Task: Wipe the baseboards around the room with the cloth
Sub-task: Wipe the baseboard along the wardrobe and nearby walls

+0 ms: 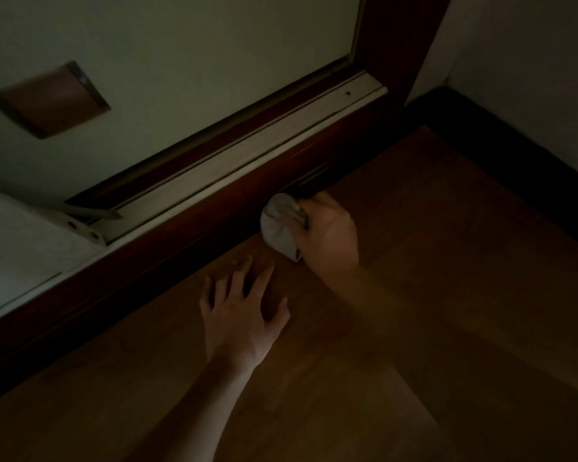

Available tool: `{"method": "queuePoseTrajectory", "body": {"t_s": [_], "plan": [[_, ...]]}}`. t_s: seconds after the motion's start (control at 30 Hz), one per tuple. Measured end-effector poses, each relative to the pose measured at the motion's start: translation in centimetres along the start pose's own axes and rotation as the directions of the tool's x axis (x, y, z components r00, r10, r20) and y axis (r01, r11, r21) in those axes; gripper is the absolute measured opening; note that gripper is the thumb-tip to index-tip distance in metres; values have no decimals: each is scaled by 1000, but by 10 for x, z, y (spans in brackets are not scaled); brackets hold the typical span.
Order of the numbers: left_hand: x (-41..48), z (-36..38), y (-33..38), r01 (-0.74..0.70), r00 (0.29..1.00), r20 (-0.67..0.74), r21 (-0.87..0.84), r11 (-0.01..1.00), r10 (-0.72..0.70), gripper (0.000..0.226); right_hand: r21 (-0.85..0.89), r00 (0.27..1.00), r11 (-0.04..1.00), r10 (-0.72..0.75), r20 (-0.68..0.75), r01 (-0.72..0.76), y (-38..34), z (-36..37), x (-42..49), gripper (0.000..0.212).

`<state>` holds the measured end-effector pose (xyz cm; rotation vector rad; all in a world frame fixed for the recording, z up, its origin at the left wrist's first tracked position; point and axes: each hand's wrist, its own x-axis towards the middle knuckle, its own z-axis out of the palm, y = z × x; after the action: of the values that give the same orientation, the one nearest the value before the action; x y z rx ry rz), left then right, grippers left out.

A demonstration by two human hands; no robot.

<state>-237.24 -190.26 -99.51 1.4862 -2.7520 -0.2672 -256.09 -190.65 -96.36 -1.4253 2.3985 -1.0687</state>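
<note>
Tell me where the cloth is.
Head view, centre: the cloth is bunched in the right hand, against the dark baseboard, just above the left hand.

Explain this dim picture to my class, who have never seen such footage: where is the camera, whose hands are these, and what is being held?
There is one picture, taken by a camera worn on a person's head, looking down at a wooden floor. No machine is involved, only two bare hands. The right hand grips a bunched pale cloth and holds it against the dark baseboard that runs under a pale rail. The left hand lies spread flat on the floor, empty, apparently for support. Above is a light wall with a brown square panel. The room is dark, so fine detail is unclear.
</note>
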Motion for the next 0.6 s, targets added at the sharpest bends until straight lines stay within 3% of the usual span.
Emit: {"method": "queuePoseTrajectory", "body": {"t_s": [0.23, 0.43, 0.6], "plan": [[0, 0, 1, 10, 1000, -4, 4, 1000, -10, 66, -1, 993, 995, 99, -69, -99, 18, -14, 14, 21], [10, -2, 8, 22, 999, -24, -47, 999, -23, 65, 21, 999, 1000, -23, 25, 22, 6, -7, 5, 22], [33, -1, 24, -70, 998, -7, -83, 994, 70, 65, -36, 984, 987, 150, -100, -154, 51, -38, 39, 20]]}}
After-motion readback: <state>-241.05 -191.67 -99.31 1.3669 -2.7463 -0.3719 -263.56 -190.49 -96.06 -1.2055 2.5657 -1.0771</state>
